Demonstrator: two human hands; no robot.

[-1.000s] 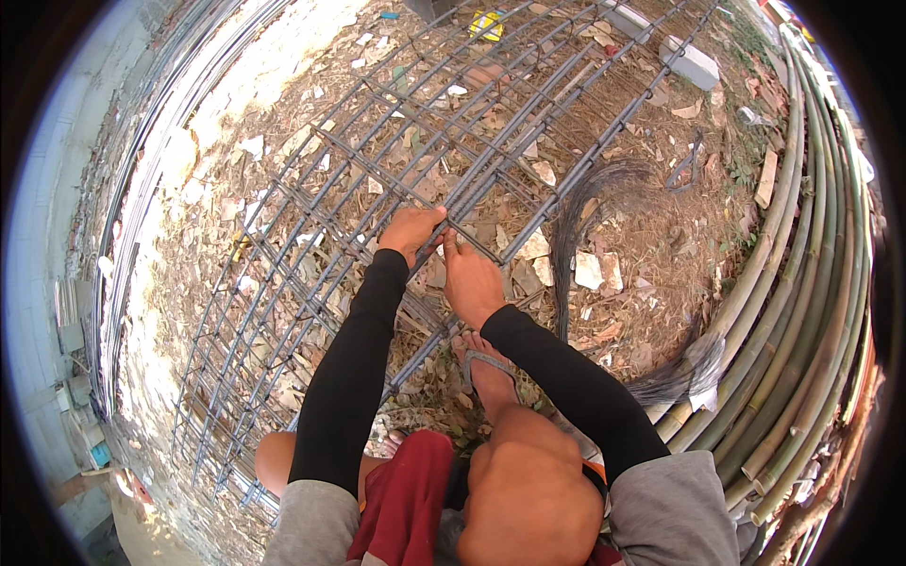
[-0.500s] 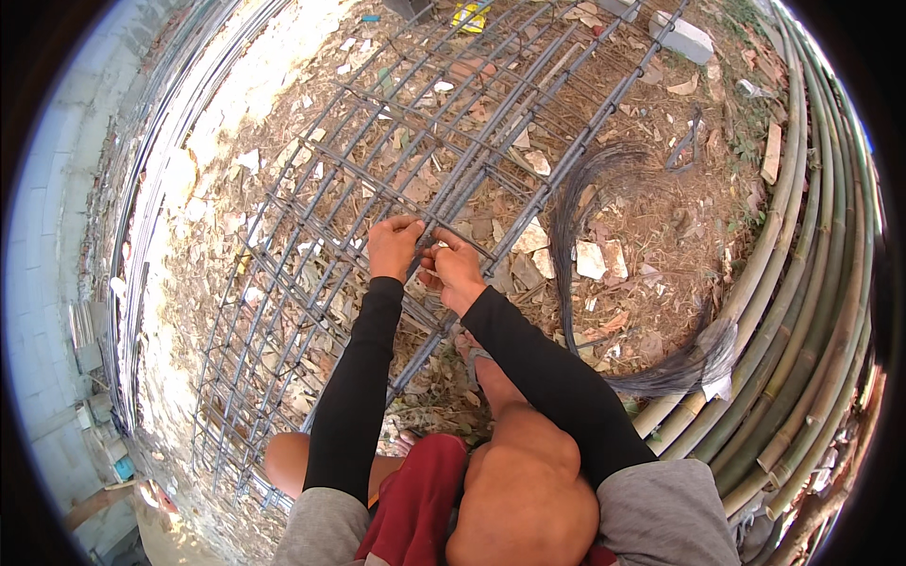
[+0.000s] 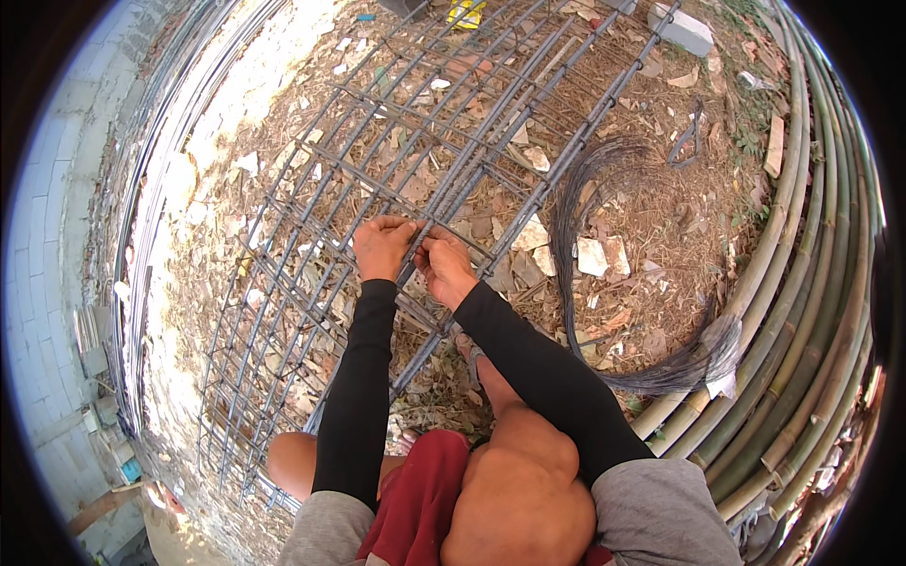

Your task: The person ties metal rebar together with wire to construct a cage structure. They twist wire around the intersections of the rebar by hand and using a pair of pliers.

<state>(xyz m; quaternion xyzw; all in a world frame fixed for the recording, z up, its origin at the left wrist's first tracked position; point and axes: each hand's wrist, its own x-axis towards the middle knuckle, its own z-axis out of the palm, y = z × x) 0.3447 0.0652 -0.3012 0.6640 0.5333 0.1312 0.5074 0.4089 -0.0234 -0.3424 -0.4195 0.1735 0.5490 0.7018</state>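
Observation:
A long cage of grey steel rebar (image 3: pixel 540 192) with crosswise ties lies slantwise before me, running from the lower left to the far right. My left hand (image 3: pixel 382 248) is closed at a bar in the cage's middle, thumb and fingers pinched together. Close beside it, my right hand (image 3: pixel 445 262) has its fingers bent inward at the same bar crossing. Whatever thin piece the fingertips pinch is too small to make out. To the right of the cage, a curved bundle of thin dark wire (image 3: pixel 563 245) lies on the ground.
Long bamboo poles (image 3: pixel 798 330) are stacked along the right side. A grey block (image 3: pixel 681 33) sits at the cage's far end. Broken tile pieces (image 3: pixel 592 257) and dry leaves litter the dirt. More long bars lie at left beside a block wall (image 3: pixel 42 274).
My left hand has shifted slightly left and turned at the bar. My right hand has drawn a little left, its fingers curling further in beside the left.

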